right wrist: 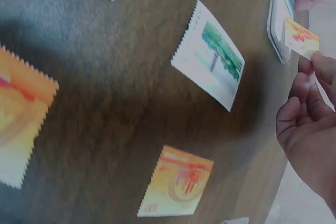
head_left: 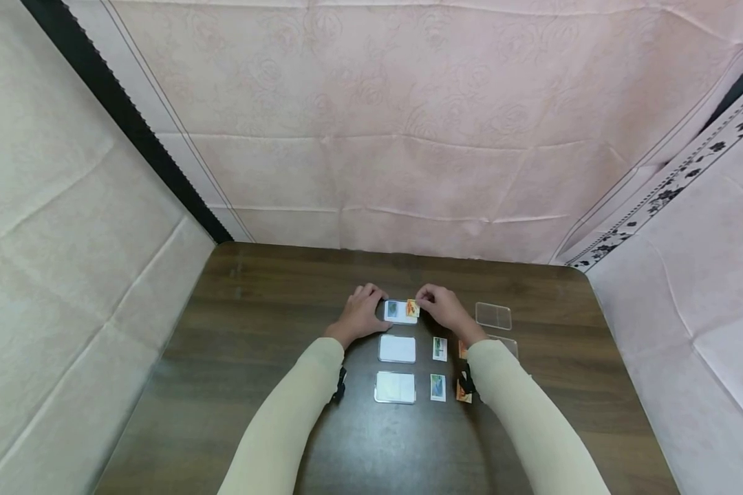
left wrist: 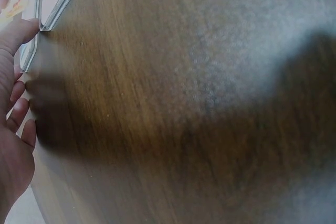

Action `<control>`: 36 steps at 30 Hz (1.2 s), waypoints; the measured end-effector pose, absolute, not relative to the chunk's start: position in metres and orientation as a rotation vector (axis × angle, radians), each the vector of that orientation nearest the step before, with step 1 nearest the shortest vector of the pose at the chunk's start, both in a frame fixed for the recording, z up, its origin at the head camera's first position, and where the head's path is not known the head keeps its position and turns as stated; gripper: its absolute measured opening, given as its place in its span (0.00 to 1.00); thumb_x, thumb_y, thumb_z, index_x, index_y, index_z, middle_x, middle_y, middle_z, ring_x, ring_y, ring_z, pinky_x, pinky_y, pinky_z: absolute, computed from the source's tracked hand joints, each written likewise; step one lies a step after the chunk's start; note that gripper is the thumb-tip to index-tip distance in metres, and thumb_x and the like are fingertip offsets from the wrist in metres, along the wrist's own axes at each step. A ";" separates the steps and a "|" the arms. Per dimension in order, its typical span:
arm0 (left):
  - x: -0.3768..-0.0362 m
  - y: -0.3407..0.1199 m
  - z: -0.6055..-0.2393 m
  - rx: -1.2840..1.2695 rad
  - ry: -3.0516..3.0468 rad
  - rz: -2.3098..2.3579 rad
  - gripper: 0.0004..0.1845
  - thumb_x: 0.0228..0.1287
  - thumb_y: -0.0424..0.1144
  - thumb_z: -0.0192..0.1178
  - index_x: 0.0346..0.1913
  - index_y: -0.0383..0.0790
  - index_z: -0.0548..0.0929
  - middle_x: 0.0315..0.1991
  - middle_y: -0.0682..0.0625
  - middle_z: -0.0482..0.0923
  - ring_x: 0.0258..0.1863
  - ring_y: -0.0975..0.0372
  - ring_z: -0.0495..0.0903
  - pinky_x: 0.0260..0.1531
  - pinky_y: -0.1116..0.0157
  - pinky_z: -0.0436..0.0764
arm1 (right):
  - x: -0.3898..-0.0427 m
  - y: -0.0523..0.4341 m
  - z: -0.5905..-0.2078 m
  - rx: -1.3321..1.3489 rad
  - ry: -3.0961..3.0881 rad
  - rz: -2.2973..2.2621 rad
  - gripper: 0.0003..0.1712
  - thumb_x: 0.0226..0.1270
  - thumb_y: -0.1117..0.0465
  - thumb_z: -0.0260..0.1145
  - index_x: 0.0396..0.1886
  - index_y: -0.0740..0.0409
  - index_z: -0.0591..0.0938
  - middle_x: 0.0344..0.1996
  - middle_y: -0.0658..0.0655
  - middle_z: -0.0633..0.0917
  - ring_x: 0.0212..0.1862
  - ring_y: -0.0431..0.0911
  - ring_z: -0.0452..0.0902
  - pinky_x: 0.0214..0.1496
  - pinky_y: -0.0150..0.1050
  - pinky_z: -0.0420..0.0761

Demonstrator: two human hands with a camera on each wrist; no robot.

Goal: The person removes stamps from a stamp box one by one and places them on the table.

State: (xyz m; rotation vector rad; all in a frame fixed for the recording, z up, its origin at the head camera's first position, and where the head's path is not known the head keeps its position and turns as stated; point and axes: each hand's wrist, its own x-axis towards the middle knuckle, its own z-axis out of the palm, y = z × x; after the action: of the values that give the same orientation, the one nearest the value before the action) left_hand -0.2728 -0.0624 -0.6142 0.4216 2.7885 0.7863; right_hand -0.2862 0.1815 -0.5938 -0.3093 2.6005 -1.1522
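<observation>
At the far middle of the table, my left hand (head_left: 360, 315) grips the left side of a shallow clear case (head_left: 399, 320) with a white insert, thumb along its near edge. A blue-toned stamp (head_left: 393, 309) lies on the left part of that insert. My right hand (head_left: 444, 308) pinches an orange postage stamp (right wrist: 301, 37) by its edge, between thumb and fingertip. This stamp overlaps the right part of the case in the head view. In the left wrist view, the left thumb (left wrist: 23, 31) presses against the case's edge.
Nearer me lie two more cases with white inserts, a middle one (head_left: 397, 348) and a near one (head_left: 395, 388). To their right are green-and-white stamps (right wrist: 212, 59) and orange stamps (right wrist: 178, 182). Clear plastic lids (head_left: 493, 315) sit farther right, partly behind the right forearm.
</observation>
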 end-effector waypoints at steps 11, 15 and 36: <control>-0.272 -0.062 -0.611 0.428 2.797 0.766 0.34 0.60 0.59 0.72 0.66 0.49 0.77 0.66 0.51 0.69 0.64 0.55 0.67 0.65 0.51 0.69 | -0.289 0.203 -0.581 -0.323 2.631 -1.107 0.05 0.78 0.59 0.63 0.46 0.55 0.82 0.40 0.56 0.82 0.42 0.50 0.75 0.47 0.44 0.77; -0.271 -0.063 -0.610 0.436 2.804 0.761 0.34 0.61 0.59 0.72 0.66 0.49 0.77 0.66 0.51 0.69 0.64 0.55 0.66 0.65 0.52 0.70 | -0.290 0.212 -0.580 -0.330 2.654 -1.071 0.05 0.78 0.59 0.63 0.46 0.55 0.82 0.39 0.55 0.82 0.42 0.49 0.75 0.46 0.44 0.77; -0.270 -0.063 -0.611 0.448 2.804 0.754 0.34 0.61 0.58 0.72 0.67 0.49 0.76 0.67 0.51 0.69 0.65 0.55 0.66 0.67 0.52 0.69 | -0.292 0.259 -0.582 -0.345 2.728 -0.897 0.04 0.78 0.61 0.63 0.43 0.57 0.82 0.37 0.56 0.84 0.39 0.49 0.76 0.45 0.46 0.77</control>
State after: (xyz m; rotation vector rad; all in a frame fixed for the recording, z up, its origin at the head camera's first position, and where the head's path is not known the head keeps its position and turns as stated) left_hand -0.2700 -0.0630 -0.6109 0.4479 2.8038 0.7538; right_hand -0.2917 0.2590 -0.5821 -0.3455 2.7278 -0.8966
